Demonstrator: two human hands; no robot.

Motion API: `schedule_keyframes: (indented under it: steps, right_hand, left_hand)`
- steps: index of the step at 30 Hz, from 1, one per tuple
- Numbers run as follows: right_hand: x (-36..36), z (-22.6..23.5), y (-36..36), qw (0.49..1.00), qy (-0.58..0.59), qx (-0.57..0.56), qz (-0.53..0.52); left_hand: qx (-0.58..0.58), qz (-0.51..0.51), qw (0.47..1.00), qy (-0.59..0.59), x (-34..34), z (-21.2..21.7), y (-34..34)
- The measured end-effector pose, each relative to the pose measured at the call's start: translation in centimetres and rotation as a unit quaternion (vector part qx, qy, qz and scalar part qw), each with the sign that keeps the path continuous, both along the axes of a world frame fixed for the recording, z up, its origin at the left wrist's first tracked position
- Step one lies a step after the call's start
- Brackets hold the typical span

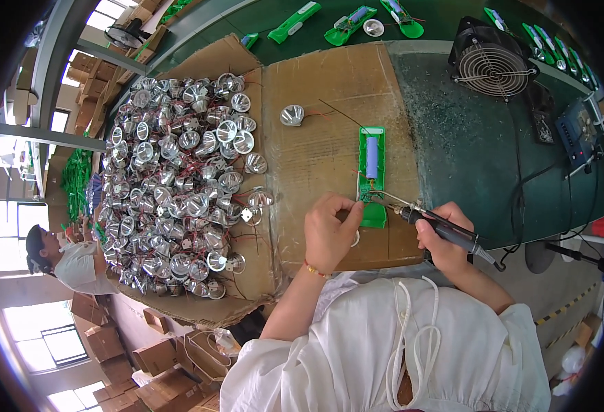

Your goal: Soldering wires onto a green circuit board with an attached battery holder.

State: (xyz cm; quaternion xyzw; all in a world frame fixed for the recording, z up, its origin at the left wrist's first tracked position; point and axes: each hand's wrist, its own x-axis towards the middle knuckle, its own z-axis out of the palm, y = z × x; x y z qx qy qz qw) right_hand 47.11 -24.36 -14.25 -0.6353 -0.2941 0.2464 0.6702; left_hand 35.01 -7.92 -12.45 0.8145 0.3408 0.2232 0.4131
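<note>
A green plastic flashlight housing (373, 218) lies open on the cardboard, with a purple cylindrical battery (372, 158) in its upper part. Small wires and a circuit board (370, 196) show below the battery. My left hand (331, 230) is closed in a pinch at the housing's left edge; what its fingertips hold is too small to make out. Under that hand, part of a pale round rim (355, 239) peeks out. My right hand (447, 237) grips a dark soldering iron (461, 238) with a thin metal tube along it, its tip at the board beside my left fingertips.
On the left, a big cardboard box (269, 254) holds many silver reflectors with red wires. One loose reflector (292, 115) sits above the housing. A round-grilled fan (493, 69) and a blue control box (578, 134) stand right. Green housings (295, 22) line the back; another person (75, 261) is far left.
</note>
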Motion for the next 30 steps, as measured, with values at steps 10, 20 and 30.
schedule_keyframes:
  steps: [10, 20, 30]
  right_hand:
    - [-0.1, 1.6, -0.7, 0.999, 0.004, 0.015, -0.047]
    - [0.0, 0.8, -1.2, 0.999, 0.017, 0.005, -0.034]
    - [-0.2, 1.3, -0.8, 0.998, 0.024, 0.0, -0.052]
  left_hand:
    - [0.0, 0.006, 1.0, 0.0, 0.0, -0.3, 0.2]
    - [-0.097, 0.03, 0.993, -0.066, -0.4, 0.4, 0.3]
    - [0.034, -0.069, 0.997, 0.029, 0.2, 0.4, 0.4]
